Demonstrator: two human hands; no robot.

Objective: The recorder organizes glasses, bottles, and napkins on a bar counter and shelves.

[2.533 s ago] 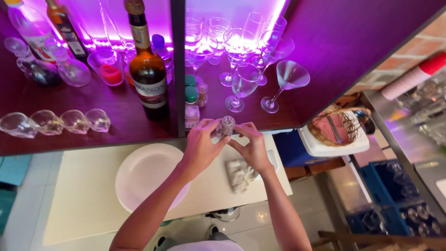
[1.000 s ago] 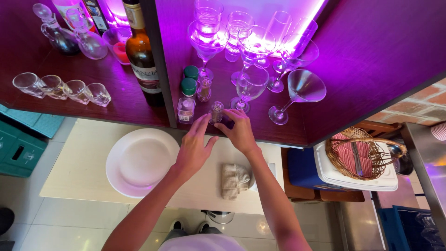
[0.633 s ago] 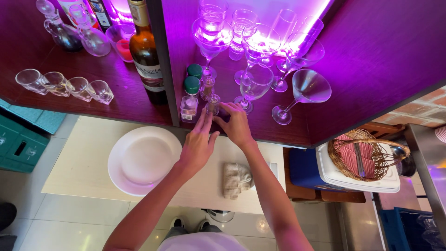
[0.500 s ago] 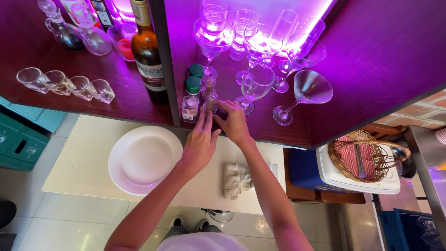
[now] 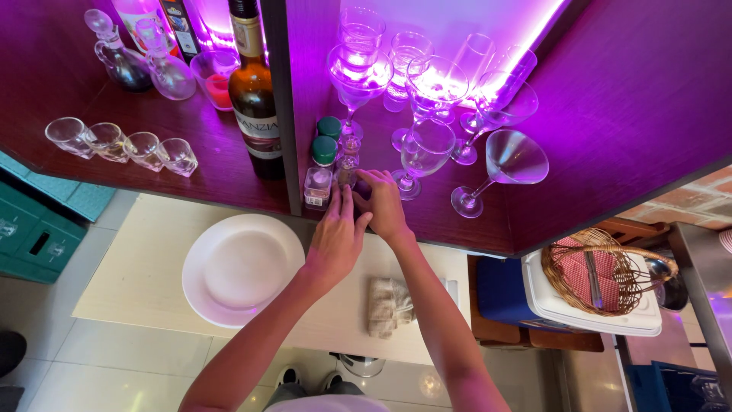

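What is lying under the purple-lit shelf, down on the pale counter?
A white plate and a crumpled cloth lie on the counter. The shelf and both arms cover the counter's far edge.

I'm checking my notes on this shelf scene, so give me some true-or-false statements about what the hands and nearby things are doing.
1. Both hands, the left hand and the right hand, meet at a small shaker on the shelf. True.
2. The white plate holds food. False: it is bare.
3. The martini glass lies on its side. False: it stands upright.
4. Two green-capped jars stand just left of the hands. True.
5. Four small glasses stand in a row on the left shelf. True.
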